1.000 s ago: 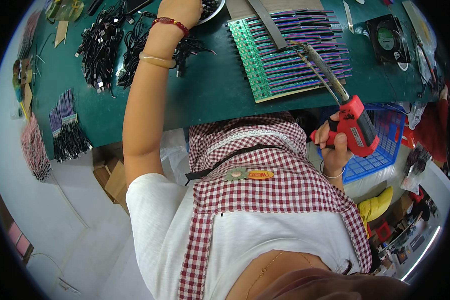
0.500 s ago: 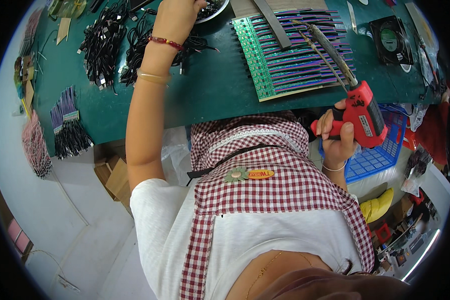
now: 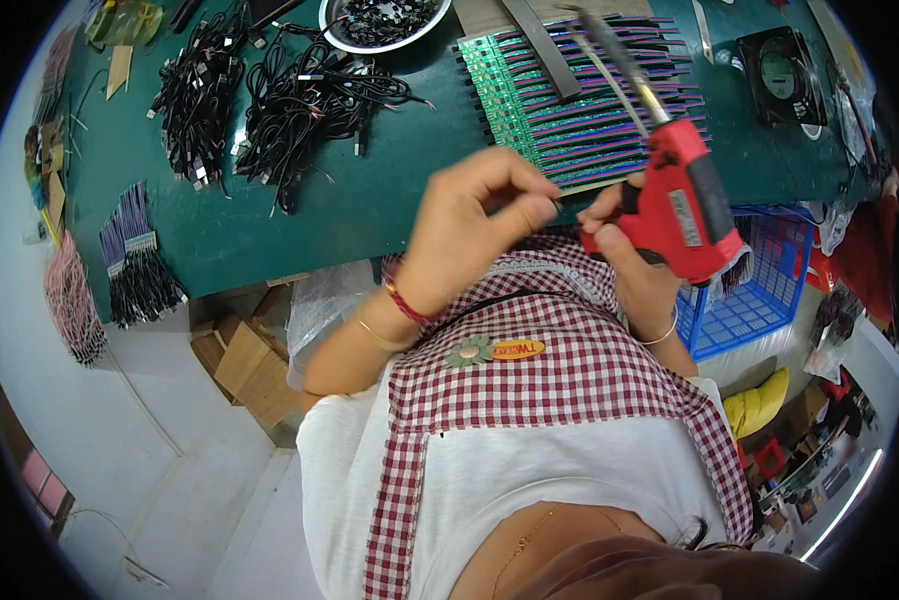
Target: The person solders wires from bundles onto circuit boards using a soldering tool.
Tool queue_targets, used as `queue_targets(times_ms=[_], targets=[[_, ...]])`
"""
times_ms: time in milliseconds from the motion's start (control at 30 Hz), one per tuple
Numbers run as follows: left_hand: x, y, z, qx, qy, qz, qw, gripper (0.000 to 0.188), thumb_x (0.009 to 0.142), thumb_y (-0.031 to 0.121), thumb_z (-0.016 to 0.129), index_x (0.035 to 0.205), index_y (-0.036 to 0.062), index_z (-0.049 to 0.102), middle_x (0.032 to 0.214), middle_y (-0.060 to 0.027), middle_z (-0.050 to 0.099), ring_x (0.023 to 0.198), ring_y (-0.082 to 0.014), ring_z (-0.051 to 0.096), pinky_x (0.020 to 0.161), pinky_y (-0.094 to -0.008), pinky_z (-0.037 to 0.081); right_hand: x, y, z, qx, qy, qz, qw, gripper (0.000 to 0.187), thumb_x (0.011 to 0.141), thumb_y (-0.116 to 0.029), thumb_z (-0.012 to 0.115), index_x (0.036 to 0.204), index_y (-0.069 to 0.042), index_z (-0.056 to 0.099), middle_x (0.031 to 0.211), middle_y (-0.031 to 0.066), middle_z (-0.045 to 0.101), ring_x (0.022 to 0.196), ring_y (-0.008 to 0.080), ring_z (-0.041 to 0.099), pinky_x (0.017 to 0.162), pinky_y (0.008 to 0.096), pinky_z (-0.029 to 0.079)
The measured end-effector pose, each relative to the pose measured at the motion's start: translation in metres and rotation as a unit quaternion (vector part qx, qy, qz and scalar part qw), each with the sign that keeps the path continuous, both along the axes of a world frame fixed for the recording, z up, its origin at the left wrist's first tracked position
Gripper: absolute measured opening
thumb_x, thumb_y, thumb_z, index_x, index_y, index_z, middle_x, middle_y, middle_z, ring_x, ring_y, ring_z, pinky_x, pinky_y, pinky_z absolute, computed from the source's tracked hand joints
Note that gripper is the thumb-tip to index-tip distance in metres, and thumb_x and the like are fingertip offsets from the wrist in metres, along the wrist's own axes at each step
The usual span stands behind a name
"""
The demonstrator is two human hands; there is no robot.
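A: Noting the tool first. The red soldering gun is sitting in the right hand, at the near edge of the green bench, just right of centre. Fingers are wrapping fully round the grip; its long metal tip is angling up and left over the rack of green circuit strips.

B: Why that angle?

A: My reading: it is keeping the tip over the work and away from the body.

B: And the left hand?

A: It is hovering just left of the gun, above the bench edge, thumb and fingers pinching together. Something small and dark seems to be sitting in the pinch; I cannot tell what it is. The 2 hands are nearly touching, probably so the small piece meets the tool close in.

B: Surroundings?

A: Far left, 2 heaps of black cables are lying on the bench, with a white bowl of dark parts beyond them. Bundled wires are hanging off the left edge. A blue basket is sitting below the bench on the right, a black fan at far right.
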State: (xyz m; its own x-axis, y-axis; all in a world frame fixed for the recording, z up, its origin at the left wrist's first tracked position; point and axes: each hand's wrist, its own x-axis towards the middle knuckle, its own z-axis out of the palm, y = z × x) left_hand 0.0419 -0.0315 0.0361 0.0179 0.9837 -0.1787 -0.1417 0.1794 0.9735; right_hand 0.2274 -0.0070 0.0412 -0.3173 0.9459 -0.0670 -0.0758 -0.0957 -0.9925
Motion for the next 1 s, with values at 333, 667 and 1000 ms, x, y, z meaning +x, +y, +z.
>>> queue_targets(times_ms=[333, 667, 1000], targets=[[0.016, -0.024, 0.003, -0.143, -0.086, 0.032, 0.986, 0.01, 0.081, 0.003, 0.067, 0.086, -0.0031, 0.062, 0.08, -0.0047, 0.066, 0.072, -0.007, 0.061, 0.063, -0.0208, 0.05, -0.002, 0.001, -0.001, 0.031, -0.144, 0.1, 0.984, 0.023, 0.082, -0.002, 0.063, 0.103, 0.0, 0.053, 0.081, 0.0044, 0.059, 0.074, 0.01, 0.057, 0.067, 0.0247, 0.046], [-0.012, -0.01, 0.001, -0.203, -0.075, -0.051, 0.975, 0.006, 0.083, 0.003, 0.059, 0.082, -0.0017, 0.055, 0.075, -0.0057, 0.062, 0.059, -0.0073, 0.057, 0.054, -0.0199, 0.047, 0.001, -0.005, -0.011, 0.045, -0.125, 0.088, 0.987, 0.032, 0.085, -0.005, 0.062, 0.115, 0.002, 0.05, 0.083, 0.005, 0.058, 0.074, 0.0111, 0.057, 0.068, 0.0254, 0.047], [-0.04, 0.024, -0.032, -0.238, -0.025, -0.085, 0.967, 0.011, 0.083, 0.009, 0.059, 0.081, -0.0009, 0.055, 0.071, -0.0076, 0.061, 0.054, -0.0095, 0.058, 0.049, -0.0202, 0.045, 0.067, -0.021, -0.023, -0.037, -0.051, 0.041, 0.997, 0.061, 0.088, -0.041, 0.059, 0.123, 0.006, 0.043, 0.065, 0.0046, 0.049, 0.053, 0.0122, 0.047, 0.054, 0.0265, 0.043]])
